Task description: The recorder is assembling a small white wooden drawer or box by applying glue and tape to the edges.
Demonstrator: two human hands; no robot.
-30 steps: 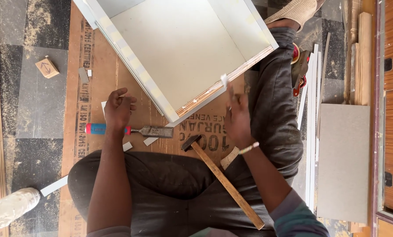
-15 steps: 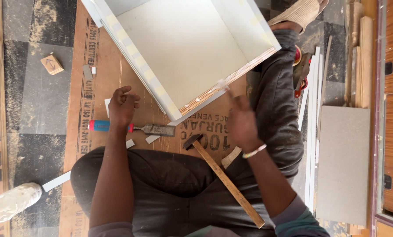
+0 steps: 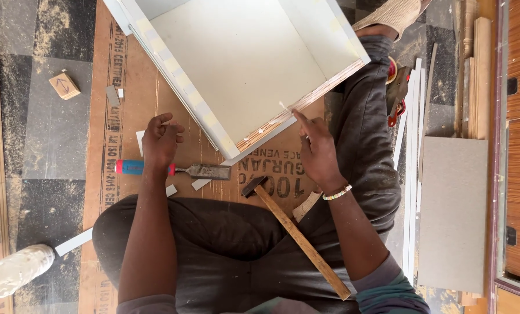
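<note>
Loosely curled, the left hand [image 3: 160, 141] rests over the chisel [image 3: 173, 170], its grip closed on nothing I can see; whether it touches the red and blue handle I cannot tell. Across from it, the right hand [image 3: 317, 152] points a finger at the raw plywood edge of the white drawer box [image 3: 242, 64], pinching a thin white strip [image 3: 284, 107]. Between the hands a wooden-handled hammer [image 3: 295, 232] lies on the brown cardboard sheet [image 3: 126, 75] spread over the floor, against the seated person's dark trousers.
</note>
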